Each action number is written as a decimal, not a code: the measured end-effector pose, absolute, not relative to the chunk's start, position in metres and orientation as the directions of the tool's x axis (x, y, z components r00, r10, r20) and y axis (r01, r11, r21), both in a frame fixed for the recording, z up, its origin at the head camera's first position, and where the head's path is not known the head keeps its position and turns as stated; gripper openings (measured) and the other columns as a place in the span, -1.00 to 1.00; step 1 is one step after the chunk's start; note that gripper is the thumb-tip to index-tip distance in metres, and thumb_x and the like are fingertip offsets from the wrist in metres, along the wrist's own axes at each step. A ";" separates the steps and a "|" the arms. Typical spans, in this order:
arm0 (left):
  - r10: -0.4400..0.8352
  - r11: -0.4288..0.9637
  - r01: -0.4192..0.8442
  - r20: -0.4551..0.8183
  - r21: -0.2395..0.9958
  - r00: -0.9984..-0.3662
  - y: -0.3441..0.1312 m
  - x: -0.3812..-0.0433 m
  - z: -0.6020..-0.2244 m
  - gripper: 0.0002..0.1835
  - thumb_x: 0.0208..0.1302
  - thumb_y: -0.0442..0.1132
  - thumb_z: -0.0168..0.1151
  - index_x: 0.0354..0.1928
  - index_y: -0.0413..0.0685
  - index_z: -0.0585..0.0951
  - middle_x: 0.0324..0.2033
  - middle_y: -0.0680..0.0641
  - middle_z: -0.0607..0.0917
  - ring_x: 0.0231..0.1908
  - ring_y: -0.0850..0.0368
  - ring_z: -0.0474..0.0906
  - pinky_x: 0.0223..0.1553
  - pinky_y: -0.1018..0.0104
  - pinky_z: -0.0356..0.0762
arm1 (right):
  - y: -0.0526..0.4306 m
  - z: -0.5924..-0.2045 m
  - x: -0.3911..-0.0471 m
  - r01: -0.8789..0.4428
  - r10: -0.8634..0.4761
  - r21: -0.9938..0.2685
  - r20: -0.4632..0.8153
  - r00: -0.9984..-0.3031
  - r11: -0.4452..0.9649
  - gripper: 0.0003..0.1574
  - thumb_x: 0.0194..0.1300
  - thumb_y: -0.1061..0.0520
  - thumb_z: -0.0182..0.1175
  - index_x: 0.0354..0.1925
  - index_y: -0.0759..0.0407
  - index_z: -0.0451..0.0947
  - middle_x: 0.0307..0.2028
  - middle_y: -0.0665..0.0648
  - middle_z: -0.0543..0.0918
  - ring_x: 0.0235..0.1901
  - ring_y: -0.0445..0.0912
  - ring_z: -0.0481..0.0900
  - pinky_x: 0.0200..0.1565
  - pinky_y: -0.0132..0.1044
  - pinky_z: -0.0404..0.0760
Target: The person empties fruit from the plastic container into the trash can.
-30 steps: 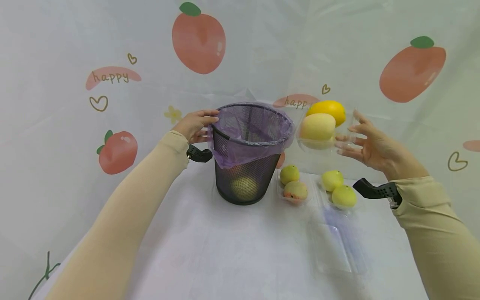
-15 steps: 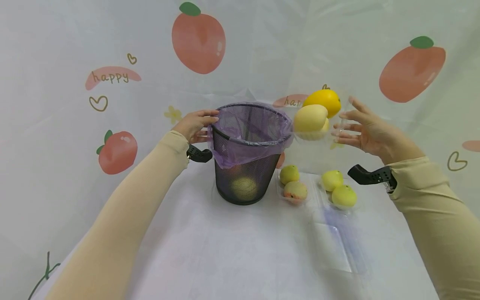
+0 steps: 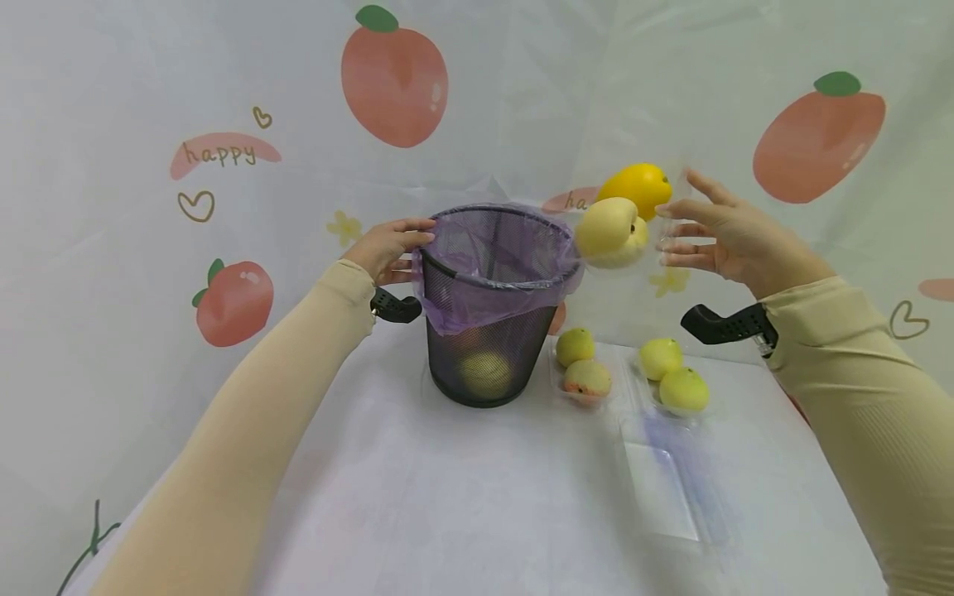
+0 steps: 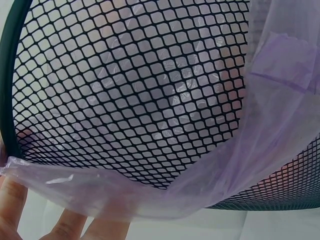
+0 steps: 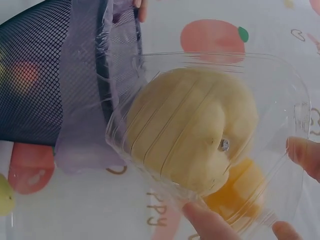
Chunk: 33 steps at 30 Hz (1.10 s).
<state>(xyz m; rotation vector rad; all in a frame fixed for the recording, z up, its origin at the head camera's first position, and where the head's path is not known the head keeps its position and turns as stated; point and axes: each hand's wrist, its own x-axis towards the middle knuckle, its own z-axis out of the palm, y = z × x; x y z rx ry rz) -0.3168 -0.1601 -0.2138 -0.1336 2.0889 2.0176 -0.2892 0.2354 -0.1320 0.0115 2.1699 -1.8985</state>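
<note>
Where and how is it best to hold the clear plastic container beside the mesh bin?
Probably grip the clear plastic container at its right wall, coming from the person's right with spread fingers, as the right hand does: its opposite wall faces the black mesh bin.

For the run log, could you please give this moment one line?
left hand: touching bin at rim | right hand: holding clear container, aloft beside bin | contents: pale fruit, yellow fruit

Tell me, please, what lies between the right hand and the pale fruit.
The wall of a clear plastic box lies between the right hand and the pale fruit; this shows in the right wrist view.
</note>
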 end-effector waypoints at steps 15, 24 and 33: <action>0.090 0.049 -0.222 -0.226 0.974 -0.970 -0.159 -0.315 -0.211 -0.49 0.45 -0.19 0.09 0.40 0.18 0.35 0.42 -0.06 0.23 0.35 -0.13 0.27 0.30 0.05 0.38 | 0.221 -0.118 -0.291 0.151 -0.124 -0.959 -0.184 -0.975 0.238 0.18 0.24 0.03 0.33 0.42 -0.67 -0.24 0.49 0.35 -0.24 -0.36 -0.15 0.63 -0.30 -0.31 0.72; 0.098 0.045 -0.229 -0.232 0.972 -0.968 -0.160 -0.319 -0.215 -0.48 0.45 -0.19 0.08 0.41 0.17 0.33 0.47 -0.05 0.16 0.40 -0.13 0.19 0.33 0.05 0.33 | 0.211 -0.110 -0.291 0.142 -0.096 -0.952 -0.173 -0.980 0.271 0.20 0.18 0.05 0.39 0.42 -0.66 -0.16 0.27 0.33 0.13 -0.40 -0.12 0.60 -0.28 -0.30 0.72; 0.098 0.045 -0.235 -0.238 0.971 -0.966 -0.161 -0.323 -0.217 -0.48 0.45 -0.19 0.07 0.42 0.18 0.33 0.46 -0.06 0.17 0.39 -0.14 0.20 0.32 0.05 0.34 | 0.199 -0.105 -0.291 0.133 -0.044 -0.931 -0.157 -0.987 0.340 0.21 0.12 0.02 0.44 0.42 -0.65 -0.11 0.02 0.17 0.28 -0.39 -0.11 0.56 -0.29 -0.30 0.72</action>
